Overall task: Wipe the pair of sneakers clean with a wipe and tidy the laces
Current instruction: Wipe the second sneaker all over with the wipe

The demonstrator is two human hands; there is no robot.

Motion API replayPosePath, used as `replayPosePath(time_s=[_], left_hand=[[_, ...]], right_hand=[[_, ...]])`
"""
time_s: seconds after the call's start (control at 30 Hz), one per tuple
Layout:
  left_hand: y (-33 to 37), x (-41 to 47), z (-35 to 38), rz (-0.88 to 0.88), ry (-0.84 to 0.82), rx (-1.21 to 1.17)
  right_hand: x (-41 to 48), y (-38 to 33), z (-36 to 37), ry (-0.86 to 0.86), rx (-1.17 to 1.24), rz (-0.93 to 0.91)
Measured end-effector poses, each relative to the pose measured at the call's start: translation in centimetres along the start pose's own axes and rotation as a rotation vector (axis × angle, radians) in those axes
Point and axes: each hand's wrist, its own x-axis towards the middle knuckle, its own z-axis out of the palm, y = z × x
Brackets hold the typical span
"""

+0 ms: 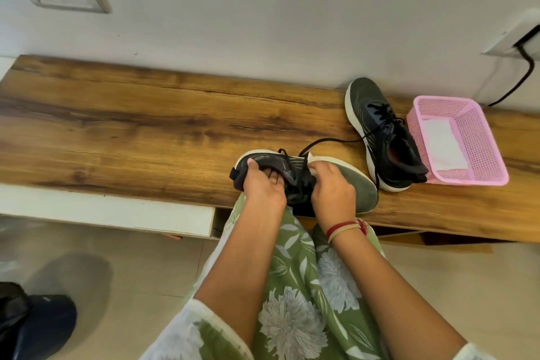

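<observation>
the job looks to be in its wiping stage, on the first shoe. the left hand (264,184) grips the heel end of the near sneaker (361,187), thumb over the outside and fingers curled into the collar. the shoe is tipped toward the person at the front edge of the wooden bench top (146,126). the right hand (333,188) is closed on a white wipe (312,158), which peeks out past the fingertips and is pressed against the shoe's side near the midsole. the toe sticks out to the right of that grip.

whether this shoe is nearly clean can't be told; its laces, under and between the two hands, look bunched and untied.

the second sneaker (377,123) stands upright beyond and to the right of the right hand, out of both grips. a loose lace (330,142) runs from its lacing across the wood to just behind the wipe. judging by that, this shoe's wiping and both shoes' lace tidying are left to do.

further right of the gripped shoe, just beside the second sneaker, sits a pink mesh basket (485,137). it holds one flat white sheet (444,146), probably a spare wipe.
</observation>
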Motion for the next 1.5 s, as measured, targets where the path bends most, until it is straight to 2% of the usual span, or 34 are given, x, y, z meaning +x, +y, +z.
replayPosePath(time_s=[0.1,0.17,0.23,0.4,0.77,0.93,1.0,1.1,1.17,1.23,1.3,1.5], left_hand=[[-0.6,-0.5,-1.9,0.086,-0.138,-0.046],[-1.1,-0.6,-2.7,0.128,-0.216,-0.001],[-1.5,-0.5,-3.1,0.157,-0.265,0.065],[-1.6,-0.2,-3.3,0.204,-0.316,0.212],[-2.3,0.2,-3.7,0.311,-0.289,0.3],[-1.9,0.4,-3.4,0.26,-0.24,0.285],[-1.9,0.5,-3.1,0.254,-0.23,0.316],[-2.1,0.3,-3.0,0.252,-0.231,0.336],[-2.2,0.1,-3.0,0.264,-0.242,0.337],[-2.1,0.1,-3.1,0.283,-0.261,0.312],[-2.2,0.3,-3.2,0.275,-0.292,0.275],[-2.5,0.3,-3.4,0.278,-0.279,0.324]], right_hand=[[0.6,-0.3,-1.9,0.185,0.341,0.184],[1.2,-1.6,-3.2,0.272,0.429,0.158],[2.3,-3.6,-4.0,0.21,0.461,0.039],[3.9,-6.3,-2.9,-0.134,0.25,-0.418],[4.1,-5.8,-3.7,-0.254,-0.053,-0.745],[3.8,-2.5,-5.1,-0.308,-0.001,-0.683],[4.0,-1.7,-6.1,-0.249,0.105,-0.576],[4.7,-3.3,-6.8,-0.071,0.263,-0.397],[5.1,-5.7,-6.0,-0.082,0.26,-0.464],[4.8,-7.2,-4.5,-0.24,0.119,-0.627],[4.1,-7.2,-3.5,-0.321,-0.045,-0.734],[3.3,-4.1,-4.5,-0.325,-0.111,-0.742]])
